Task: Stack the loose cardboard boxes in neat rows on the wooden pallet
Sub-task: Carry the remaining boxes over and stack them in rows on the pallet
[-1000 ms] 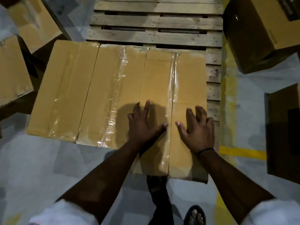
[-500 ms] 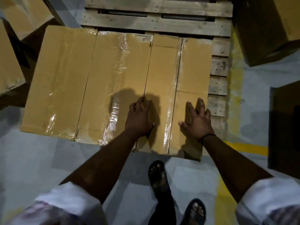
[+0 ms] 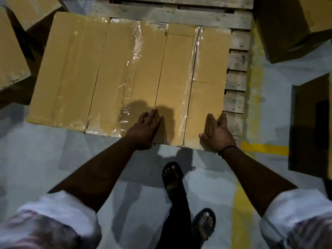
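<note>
Three taped cardboard boxes lie side by side on the wooden pallet (image 3: 236, 81): the left box (image 3: 68, 72), the middle box (image 3: 129, 74) and the right box (image 3: 194, 78). Their near edges form almost one line. My left hand (image 3: 146, 129) rests at the near left corner of the right box, fingers lying over the gap to the middle box. My right hand (image 3: 218, 134) presses on that box's near right corner with its fingers spread. Neither hand grips anything.
Loose boxes stand around on the grey floor: one at the left (image 3: 10, 56), one at the top left (image 3: 30, 9), one at the top right (image 3: 294, 24), one at the right (image 3: 312, 126). Yellow floor lines (image 3: 264, 148) run beside the pallet. My sandalled feet (image 3: 172, 178) stand just before the boxes.
The right box has slid away from me onto the pallet, into line with the other two. Both hands moved from its top back to its near edge.
</note>
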Motion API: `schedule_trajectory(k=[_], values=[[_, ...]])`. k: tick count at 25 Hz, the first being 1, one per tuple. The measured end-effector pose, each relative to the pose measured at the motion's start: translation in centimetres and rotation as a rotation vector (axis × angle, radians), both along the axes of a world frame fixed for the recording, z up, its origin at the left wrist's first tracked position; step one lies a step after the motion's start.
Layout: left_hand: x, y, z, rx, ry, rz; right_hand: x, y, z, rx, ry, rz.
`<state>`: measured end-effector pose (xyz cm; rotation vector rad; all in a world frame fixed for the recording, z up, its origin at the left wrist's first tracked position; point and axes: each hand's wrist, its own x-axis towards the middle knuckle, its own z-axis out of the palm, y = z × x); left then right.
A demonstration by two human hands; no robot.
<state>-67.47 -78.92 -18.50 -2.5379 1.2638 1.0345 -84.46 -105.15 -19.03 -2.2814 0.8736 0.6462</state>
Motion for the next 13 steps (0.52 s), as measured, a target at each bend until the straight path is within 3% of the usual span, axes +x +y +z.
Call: schedule_trajectory(k=[4, 9, 13], values=[[-1.8, 0.7, 0.0, -0.011, -0.053, 0.016, -4.5, 1.5, -0.2, 0.070, 0.001, 0.024], [-1.5, 1.4, -1.4, -0.107, -0.131, 0.053, -6.9, 2.5, -0.8, -0.018, -0.035, 0.120], [-1.2, 1.4, -1.9, -0.161, -0.132, 0.086, -6.7, 2.4, -0.6, -0.046, -0.053, 0.074]])
